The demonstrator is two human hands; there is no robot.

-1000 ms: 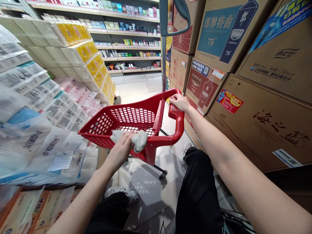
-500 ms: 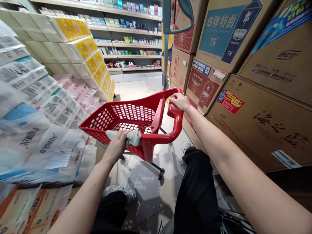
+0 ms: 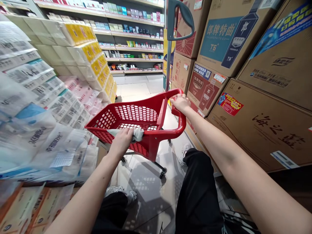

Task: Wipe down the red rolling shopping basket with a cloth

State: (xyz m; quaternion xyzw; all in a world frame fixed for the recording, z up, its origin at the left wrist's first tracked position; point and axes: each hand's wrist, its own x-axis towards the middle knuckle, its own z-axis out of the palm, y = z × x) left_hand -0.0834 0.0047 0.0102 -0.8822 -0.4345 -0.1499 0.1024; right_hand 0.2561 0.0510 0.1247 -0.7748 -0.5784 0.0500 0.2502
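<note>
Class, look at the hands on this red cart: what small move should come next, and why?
Probably slide the left hand and its pale cloth along the near rim of the red cart: the cloth lies against that rim, and the right hand, gripping the handle, may steady things.

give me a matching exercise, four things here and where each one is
1. Red plastic cart handle
2. Pale crumpled cloth
3. Grey looped plastic grip
4. Brown printed cardboard boxes

A. Atop an upright metal pole
B. Under the right hand
C. Stacked on the picture's right
D. In the left hand, against the red plastic basket's rim

Pairs: 1-B; 2-D; 3-A; 4-C
</note>
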